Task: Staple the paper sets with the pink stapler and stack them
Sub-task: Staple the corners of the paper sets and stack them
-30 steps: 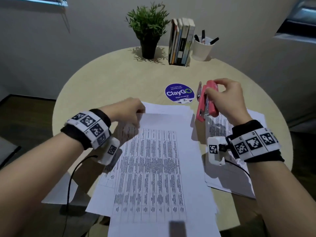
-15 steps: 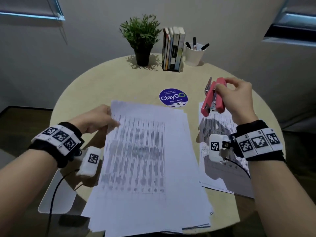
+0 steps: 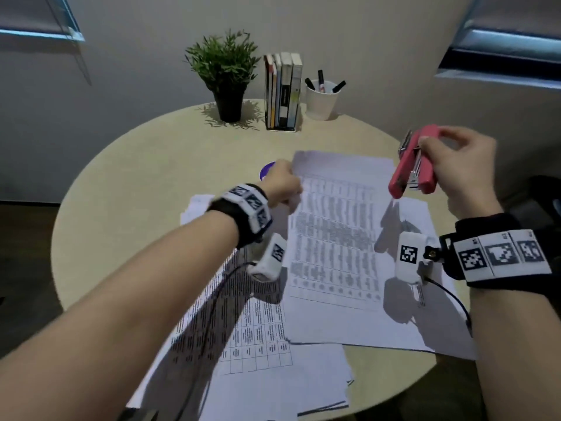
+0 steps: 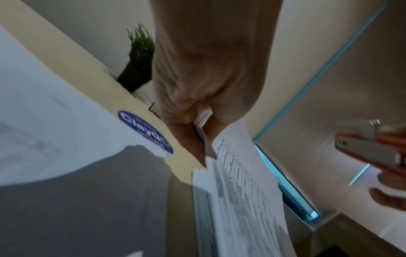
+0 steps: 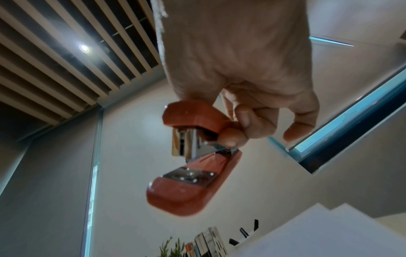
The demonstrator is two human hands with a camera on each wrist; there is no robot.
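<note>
My left hand (image 3: 283, 183) pinches the top left corner of a printed paper set (image 3: 337, 244) and holds it over the right side of the round table (image 3: 136, 183). In the left wrist view the thumb and fingers (image 4: 197, 121) clamp the corner of that paper set (image 4: 237, 182). My right hand (image 3: 455, 165) grips the pink stapler (image 3: 413, 162) in the air, just right of the set's top right corner. The right wrist view shows the pink stapler (image 5: 193, 156) with its mouth apart and nothing in it. A pile of loose printed sheets (image 3: 258, 344) lies at the near edge.
At the back of the table stand a potted plant (image 3: 226, 77), a row of books (image 3: 283, 91) and a white cup of markers (image 3: 321, 100). A round purple sticker (image 3: 267, 171) peeks out behind my left hand. More sheets (image 3: 425, 226) lie under the held set at right.
My left hand has carried the paper set from the middle pile rightward, over the sheets at right and toward the stapler. My right hand with the stapler has stayed raised at right.
</note>
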